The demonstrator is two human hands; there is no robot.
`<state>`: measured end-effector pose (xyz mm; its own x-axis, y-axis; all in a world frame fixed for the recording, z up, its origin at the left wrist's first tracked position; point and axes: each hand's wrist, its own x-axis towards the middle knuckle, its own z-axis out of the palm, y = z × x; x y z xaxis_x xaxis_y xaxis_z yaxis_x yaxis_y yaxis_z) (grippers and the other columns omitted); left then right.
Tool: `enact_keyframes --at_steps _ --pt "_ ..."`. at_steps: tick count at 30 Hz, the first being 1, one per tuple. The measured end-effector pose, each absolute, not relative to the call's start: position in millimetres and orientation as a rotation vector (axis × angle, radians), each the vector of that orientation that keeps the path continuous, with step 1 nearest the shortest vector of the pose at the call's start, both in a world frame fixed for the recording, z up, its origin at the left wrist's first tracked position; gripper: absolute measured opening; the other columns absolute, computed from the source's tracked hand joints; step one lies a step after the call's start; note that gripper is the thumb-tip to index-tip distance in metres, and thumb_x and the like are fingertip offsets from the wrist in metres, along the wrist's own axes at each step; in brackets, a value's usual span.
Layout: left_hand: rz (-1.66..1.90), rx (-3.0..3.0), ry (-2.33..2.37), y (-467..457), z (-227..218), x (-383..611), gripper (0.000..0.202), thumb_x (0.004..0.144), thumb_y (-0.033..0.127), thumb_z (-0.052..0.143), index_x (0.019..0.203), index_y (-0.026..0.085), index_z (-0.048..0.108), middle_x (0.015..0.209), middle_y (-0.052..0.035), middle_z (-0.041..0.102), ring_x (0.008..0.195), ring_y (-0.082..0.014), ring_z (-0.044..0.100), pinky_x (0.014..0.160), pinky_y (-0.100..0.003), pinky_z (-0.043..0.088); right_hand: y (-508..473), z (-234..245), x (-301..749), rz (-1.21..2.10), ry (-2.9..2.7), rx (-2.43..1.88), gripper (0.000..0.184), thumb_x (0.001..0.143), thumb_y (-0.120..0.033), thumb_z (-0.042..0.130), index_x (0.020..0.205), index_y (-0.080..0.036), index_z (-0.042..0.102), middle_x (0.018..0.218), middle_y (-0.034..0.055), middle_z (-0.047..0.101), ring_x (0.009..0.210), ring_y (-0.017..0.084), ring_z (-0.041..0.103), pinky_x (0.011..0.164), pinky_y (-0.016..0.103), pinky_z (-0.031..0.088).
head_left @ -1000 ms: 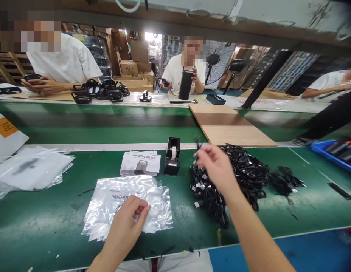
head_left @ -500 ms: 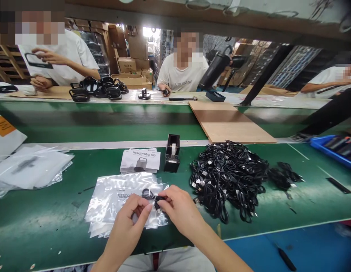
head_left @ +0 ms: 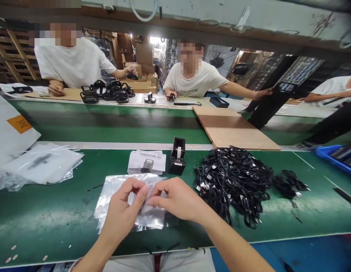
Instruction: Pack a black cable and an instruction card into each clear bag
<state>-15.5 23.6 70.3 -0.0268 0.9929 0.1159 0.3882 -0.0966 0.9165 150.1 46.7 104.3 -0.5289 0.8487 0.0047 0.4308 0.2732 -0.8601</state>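
Glossy, crinkled clear plastic bags (head_left: 152,221) on a matt green mat (head_left: 50,219), scuffed pale. At two o'clock, matt black cables (head_left: 235,181); at one, a smooth wooden board (head_left: 235,128).

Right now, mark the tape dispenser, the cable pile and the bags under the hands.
tape dispenser (head_left: 177,168), head view, on its black base.
cable pile (head_left: 235,177), head view, middle of the heap.
plastic bags (head_left: 152,219), head view, bare film near the lower edge.

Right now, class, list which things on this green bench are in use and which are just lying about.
In use: left hand and right hand pinching the top clear plastic bag.
Lying about: black tape dispenser, printed white leaflets, brown wooden board, blue plastic tray.
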Motion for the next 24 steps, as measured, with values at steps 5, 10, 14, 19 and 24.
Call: enact_keyframes --at_steps 5,10,14,19,24 --pt "1.193 1.331 1.287 39.7 71.9 -33.8 0.052 0.072 0.062 0.05 0.106 0.022 0.051 0.108 -0.0073 0.056 0.102 -0.0229 0.053 0.086 -0.033 0.042 65.3 166.9 149.6 0.983 -2.326 -0.943 0.01 0.078 -0.025 0.06 0.072 -0.022 0.067 0.07 -0.0051 0.066 0.066 0.011 0.058 0.062 0.019 0.039" --pt "0.873 1.179 0.8 41.3 64.7 -28.4 0.071 0.058 0.065 0.062 0.114 0.022 0.052 0.101 -0.0084 0.063 0.095 -0.026 0.058 0.085 -0.04 0.043 61.8 205.2 158.9 1.046 -2.566 -0.811 0.011 0.077 -0.021 0.06 0.075 -0.026 0.07 0.073 -0.006 0.067 0.07 0.013 0.061 0.068 0.022 0.042" --pt "0.837 1.095 0.744 31.1 64.8 -14.9 0.036 0.058 0.041 0.076 0.084 0.02 0.063 0.073 -0.0002 0.062 0.069 -0.0159 0.058 0.065 -0.027 0.046 53.2 210.0 178.5 0.991 -2.662 -0.891 0.006 0.072 -0.025 0.066 0.071 -0.029 0.07 0.089 -0.0036 0.064 0.07 0.012 0.06 0.064 0.022 0.043" --pt "0.968 1.327 1.037 22.0 74.5 -12.8 0.021 0.073 0.039 0.061 0.064 0.02 0.066 0.059 0.0007 0.056 0.058 -0.0138 0.05 0.055 -0.025 0.043 39.1 179.9 203.9 0.964 -2.307 -1.142 0.012 0.074 -0.028 0.064 0.086 -0.031 0.066 0.104 0.0003 0.058 0.077 0.015 0.058 0.062 0.023 0.045" --pt "1.088 1.447 1.361 24.4 77.9 -16.5 0.025 0.075 0.042 0.057 0.078 0.022 0.073 0.069 -0.0017 0.066 0.064 -0.017 0.058 0.059 -0.027 0.049 34.9 110.8 195.4 1.183 -1.751 -1.261 0.072 0.061 -0.024 0.074 0.125 -0.029 0.043 0.111 0.0037 0.058 0.087 0.018 0.056 0.076 0.031 0.047"
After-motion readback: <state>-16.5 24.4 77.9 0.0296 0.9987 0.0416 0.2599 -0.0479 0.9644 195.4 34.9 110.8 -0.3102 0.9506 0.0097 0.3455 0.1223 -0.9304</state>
